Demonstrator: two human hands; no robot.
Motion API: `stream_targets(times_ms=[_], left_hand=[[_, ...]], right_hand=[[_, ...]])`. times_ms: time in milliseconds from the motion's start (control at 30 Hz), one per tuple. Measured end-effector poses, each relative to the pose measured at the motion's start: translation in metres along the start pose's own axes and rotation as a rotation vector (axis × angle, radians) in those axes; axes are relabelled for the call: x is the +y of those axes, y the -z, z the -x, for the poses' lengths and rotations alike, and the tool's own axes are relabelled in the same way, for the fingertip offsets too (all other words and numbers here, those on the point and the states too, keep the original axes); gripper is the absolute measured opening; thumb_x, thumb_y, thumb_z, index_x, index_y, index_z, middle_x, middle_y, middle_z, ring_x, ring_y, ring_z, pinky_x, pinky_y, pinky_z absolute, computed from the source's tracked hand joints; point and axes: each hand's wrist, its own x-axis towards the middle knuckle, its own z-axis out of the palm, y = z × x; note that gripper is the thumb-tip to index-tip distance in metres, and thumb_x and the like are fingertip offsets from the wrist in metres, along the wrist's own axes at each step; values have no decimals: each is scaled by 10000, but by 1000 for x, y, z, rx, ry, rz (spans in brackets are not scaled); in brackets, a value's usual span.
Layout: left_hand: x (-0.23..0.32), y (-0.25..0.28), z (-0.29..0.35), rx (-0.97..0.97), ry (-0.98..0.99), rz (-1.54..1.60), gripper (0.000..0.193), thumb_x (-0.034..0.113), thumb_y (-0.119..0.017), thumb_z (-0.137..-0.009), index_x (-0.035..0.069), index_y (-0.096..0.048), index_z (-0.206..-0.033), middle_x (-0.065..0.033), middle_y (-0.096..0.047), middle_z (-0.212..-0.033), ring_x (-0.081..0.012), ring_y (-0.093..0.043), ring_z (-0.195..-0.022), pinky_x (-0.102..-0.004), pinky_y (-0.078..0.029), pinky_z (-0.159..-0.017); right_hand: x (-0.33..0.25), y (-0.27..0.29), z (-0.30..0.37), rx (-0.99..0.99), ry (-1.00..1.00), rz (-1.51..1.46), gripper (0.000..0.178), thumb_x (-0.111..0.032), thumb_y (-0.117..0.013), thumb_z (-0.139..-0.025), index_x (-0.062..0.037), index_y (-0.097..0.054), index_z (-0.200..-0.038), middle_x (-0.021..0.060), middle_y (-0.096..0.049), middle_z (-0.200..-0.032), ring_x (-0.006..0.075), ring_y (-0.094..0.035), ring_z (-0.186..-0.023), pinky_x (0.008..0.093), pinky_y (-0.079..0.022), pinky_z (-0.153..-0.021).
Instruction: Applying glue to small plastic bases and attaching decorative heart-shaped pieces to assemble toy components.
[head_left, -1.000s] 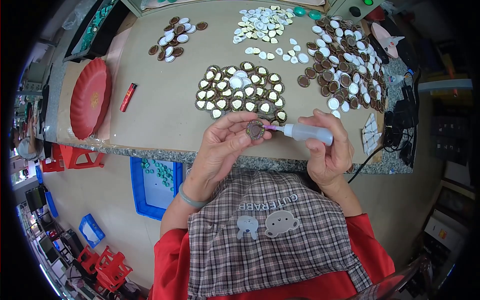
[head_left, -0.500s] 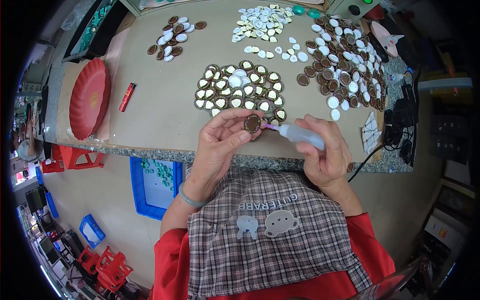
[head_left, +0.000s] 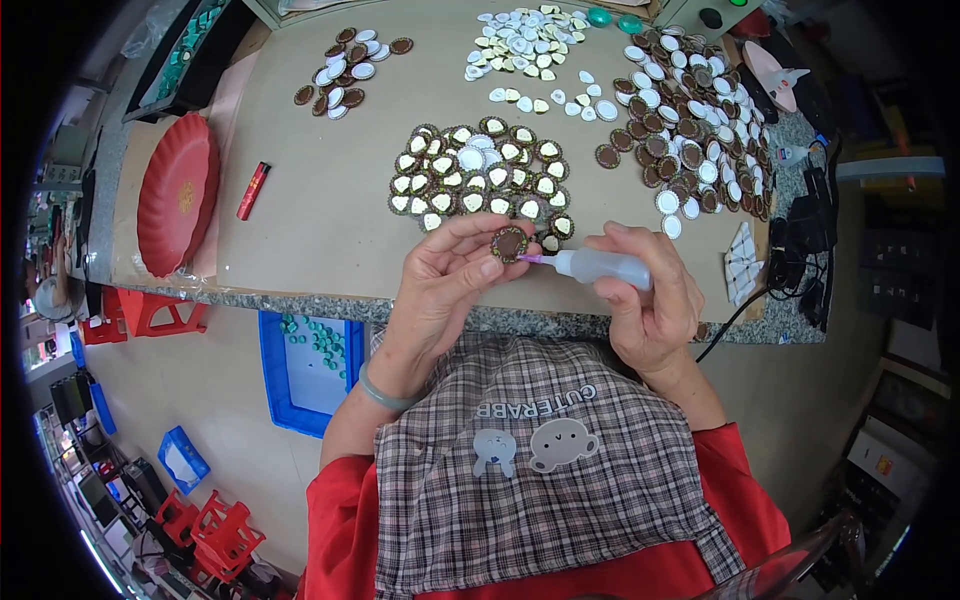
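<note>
My left hand (head_left: 437, 286) pinches a brown oval disc (head_left: 510, 244) with a beaded, greenish-speckled rim, its plain face turned up. In my right hand (head_left: 660, 305) a translucent squeeze bottle (head_left: 602, 267) lies on its side, nozzle pointing left. Its thin purple tip (head_left: 531, 259) meets the disc's lower right rim; whether liquid comes out is too small to tell. Just beyond my hands sits a cluster of similar rimmed discs (head_left: 470, 203), most bearing a shiny pale-gold piece in the middle. A few white ovals (head_left: 472, 160) rest on top of that cluster.
Brown and white ovals (head_left: 690, 155) are heaped at the right, with a smaller group (head_left: 336, 75) far left. White and gold pieces (head_left: 530, 40) lie at the back. Left are a red fluted dish (head_left: 178, 200) and red tube (head_left: 253, 191). A blue tray (head_left: 290, 400) stands below the table edge.
The disc has shifted slightly right and turned in my left fingers. The bottle has moved a little left, and its tip has gone from the disc's right side to its lower right rim.
</note>
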Motion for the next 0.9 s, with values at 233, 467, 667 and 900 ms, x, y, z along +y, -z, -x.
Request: stream_targets(times_ms=[233, 467, 667, 900], left_hand=[[-1, 0, 2, -21, 63, 56, 364, 37, -610, -862, 19, -528, -1216, -213, -568, -1204, -308, -607, -1058, -397, -515, -924], [-1, 2, 1, 5, 59, 65, 365, 41, -614, -861, -1, -523, -1212, -215, -571, -1196, -309, -609, -1054, -405, -512, -930], [0, 2, -1, 11, 54, 60, 364, 39, -622, -855, -7, -532, -1205, -210, -582, -1182, -299, -605, -1061, -391, -497, -941], [1, 6, 2, 37, 59, 52, 368, 40, -619, -858, -10, -525, -1210, -211, -582, -1189, -311, -601, -1073, -390, -501, -937]], right_hand=[[2, -2, 2, 44, 15, 32, 407, -174, -688, -823, 51, -531, -1123, 158, -663, -946, 245, -669, -739, 305, -539, -562], [3, 1, 3, 61, 46, 101, 426, -178, -704, -807, 40, -531, -1129, 142, -668, -953, 245, -669, -741, 299, -541, -558], [5, 5, 9, 33, 2, 57, 397, -95, -705, -808, 24, -515, -1135, 159, -651, -968, 222, -663, -736, 292, -537, -577], [41, 16, -6, 211, -696, -824, 339, -21, -687, -810, -9, -499, -1091, 83, -603, -926, 156, -617, -773, 280, -532, -703]])
